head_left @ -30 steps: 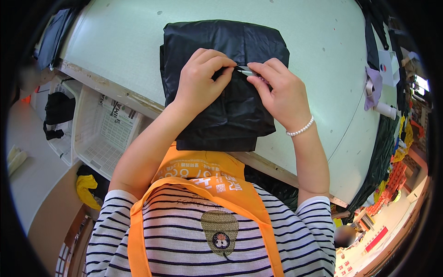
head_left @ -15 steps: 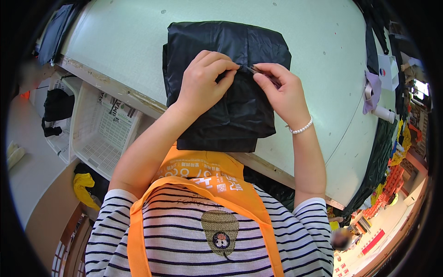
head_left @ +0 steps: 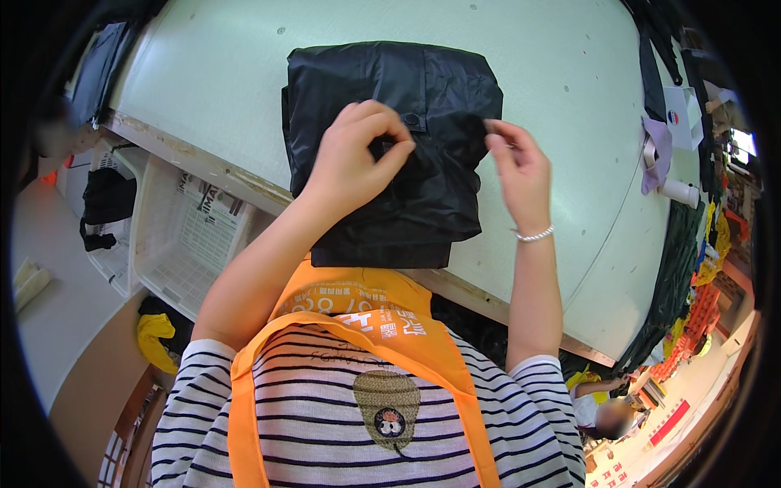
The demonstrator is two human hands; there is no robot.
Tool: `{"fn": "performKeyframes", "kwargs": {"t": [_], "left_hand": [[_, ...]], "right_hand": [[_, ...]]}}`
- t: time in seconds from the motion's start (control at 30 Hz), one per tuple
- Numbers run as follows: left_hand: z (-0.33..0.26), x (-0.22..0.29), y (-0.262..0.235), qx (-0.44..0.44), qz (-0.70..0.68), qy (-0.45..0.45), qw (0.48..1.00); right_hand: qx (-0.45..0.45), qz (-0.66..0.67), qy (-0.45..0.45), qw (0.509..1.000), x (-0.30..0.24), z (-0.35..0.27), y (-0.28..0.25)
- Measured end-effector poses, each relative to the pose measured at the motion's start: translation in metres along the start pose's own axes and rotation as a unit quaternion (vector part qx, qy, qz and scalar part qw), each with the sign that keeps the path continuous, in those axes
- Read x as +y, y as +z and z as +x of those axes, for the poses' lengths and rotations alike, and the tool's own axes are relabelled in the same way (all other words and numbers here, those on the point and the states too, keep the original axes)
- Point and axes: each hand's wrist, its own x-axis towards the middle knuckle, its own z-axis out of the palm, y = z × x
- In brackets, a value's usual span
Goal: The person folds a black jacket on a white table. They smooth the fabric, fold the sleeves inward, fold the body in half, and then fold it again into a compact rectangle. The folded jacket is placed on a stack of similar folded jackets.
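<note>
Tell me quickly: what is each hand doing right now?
Left hand: pinching the black garment.
Right hand: fingers together at the garment's edge; grip cannot be told.

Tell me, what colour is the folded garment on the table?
Black, slightly shiny; the folded garment shows best in the head view.

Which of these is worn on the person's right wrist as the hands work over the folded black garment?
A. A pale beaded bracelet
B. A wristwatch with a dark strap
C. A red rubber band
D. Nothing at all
A: a pale beaded bracelet circles the wrist just below the right hand, which is raised at the edge of the folded black garment on the pale green table.
</note>
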Motion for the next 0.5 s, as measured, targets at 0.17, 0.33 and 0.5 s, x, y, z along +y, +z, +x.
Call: {"fn": "performKeyframes", "kwargs": {"t": [0.17, 0.33, 0.5], "left_hand": [[-0.048, -0.02, -0.043, 0.122, 0.125, -0.104, 0.979], [-0.096, -0.051, -0.029, 0.105, -0.064, -0.34, 0.932], [-0.099, -0.049, -0.023, 0.068, -0.029, -0.361, 0.93]], "right_hand": [[0.315, -0.199, 0.015, 0.928, 0.135, -0.017, -0.12], [0.295, -0.433, 0.352, 0.776, 0.259, -0.094, -0.219], [0.289, -0.412, 0.132, 0.854, 0.214, -0.078, -0.167]]}}
